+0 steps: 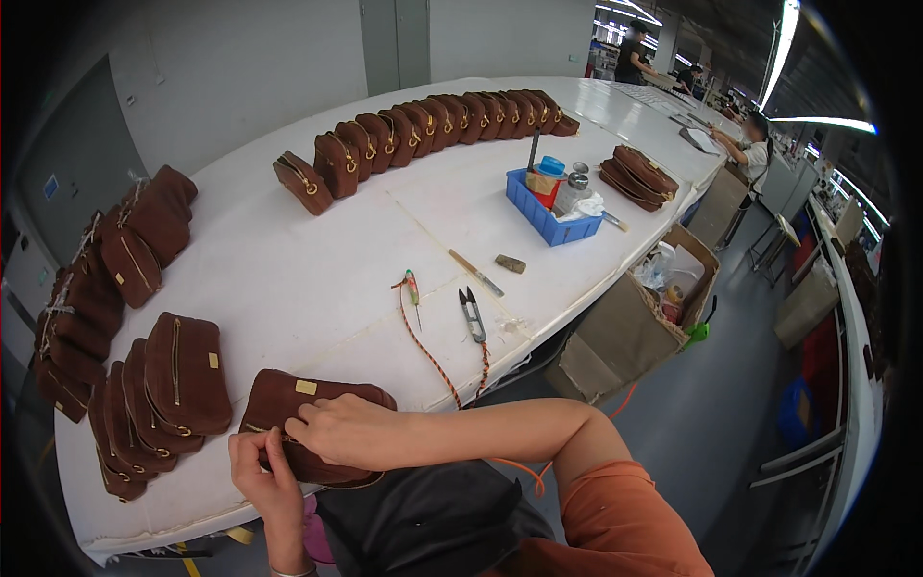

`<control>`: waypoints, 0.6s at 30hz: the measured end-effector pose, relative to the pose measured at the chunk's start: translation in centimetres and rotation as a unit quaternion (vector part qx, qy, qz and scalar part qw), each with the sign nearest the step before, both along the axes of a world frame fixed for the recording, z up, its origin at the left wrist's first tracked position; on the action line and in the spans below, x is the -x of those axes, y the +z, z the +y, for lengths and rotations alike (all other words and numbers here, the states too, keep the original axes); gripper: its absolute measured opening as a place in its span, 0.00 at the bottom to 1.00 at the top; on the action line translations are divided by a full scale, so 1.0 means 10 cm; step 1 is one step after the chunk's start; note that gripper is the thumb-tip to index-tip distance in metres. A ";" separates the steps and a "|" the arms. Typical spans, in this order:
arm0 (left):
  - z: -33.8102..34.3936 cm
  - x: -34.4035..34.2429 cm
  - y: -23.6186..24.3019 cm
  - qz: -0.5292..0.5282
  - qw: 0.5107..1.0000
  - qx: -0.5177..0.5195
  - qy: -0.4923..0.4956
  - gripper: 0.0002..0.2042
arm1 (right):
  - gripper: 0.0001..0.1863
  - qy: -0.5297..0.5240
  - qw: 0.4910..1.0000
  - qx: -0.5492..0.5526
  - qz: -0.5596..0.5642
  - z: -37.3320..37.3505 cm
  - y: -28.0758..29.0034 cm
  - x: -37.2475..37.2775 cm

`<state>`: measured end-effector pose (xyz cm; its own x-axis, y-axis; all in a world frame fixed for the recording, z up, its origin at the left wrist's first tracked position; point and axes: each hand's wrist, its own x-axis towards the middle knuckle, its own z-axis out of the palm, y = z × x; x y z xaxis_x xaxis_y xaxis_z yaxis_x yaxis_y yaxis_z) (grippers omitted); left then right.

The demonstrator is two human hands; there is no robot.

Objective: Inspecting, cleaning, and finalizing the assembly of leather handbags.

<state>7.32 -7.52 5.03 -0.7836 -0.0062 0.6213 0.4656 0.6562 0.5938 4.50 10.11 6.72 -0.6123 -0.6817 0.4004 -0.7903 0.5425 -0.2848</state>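
At the table's near edge lies a brown zip pouch [332, 387] with a small gold-coloured plate and a zipper along its side. My left hand [267, 473] pinches the pouch at its left edge, close to the zipper's end. Across the pouch reaches my right hand [348, 430], its fingers curled down beside the zipper, near the left fingertips. What lies between the right fingertips is hidden. Left of my hands, several similar brown pouches [187, 370] lean against each other.
Thread snips [471, 315], an awl [413, 288], a slim tool with a pale handle [476, 272] and a small block [511, 263] lie on the white table [375, 255]. Beyond are a blue tray [558, 229] and a pouch row [413, 130]. A cardboard box [615, 337] stands right.
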 end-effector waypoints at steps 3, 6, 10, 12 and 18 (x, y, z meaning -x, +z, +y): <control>-0.05 0.01 -0.05 0.013 1.000 -0.011 0.007 0.06 | 0.11 0.008 1.000 -0.001 -0.004 0.01 0.01 -0.04; -0.03 0.01 -0.04 0.017 0.999 -0.026 0.013 0.08 | 0.13 -0.013 1.000 0.003 0.011 -0.02 -0.01 -0.06; 0.08 -0.03 0.02 0.001 0.999 -0.045 0.012 0.08 | 0.16 -0.029 0.998 0.008 0.059 -0.07 -0.06 -0.01; 0.10 -0.02 0.02 0.001 0.999 -0.044 0.015 0.08 | 0.19 -0.028 0.998 -0.001 0.058 -0.10 -0.09 0.00; -0.16 0.14 -0.04 0.041 0.997 -0.041 0.060 0.09 | 0.34 0.017 1.000 0.014 0.017 -0.12 -0.05 -0.05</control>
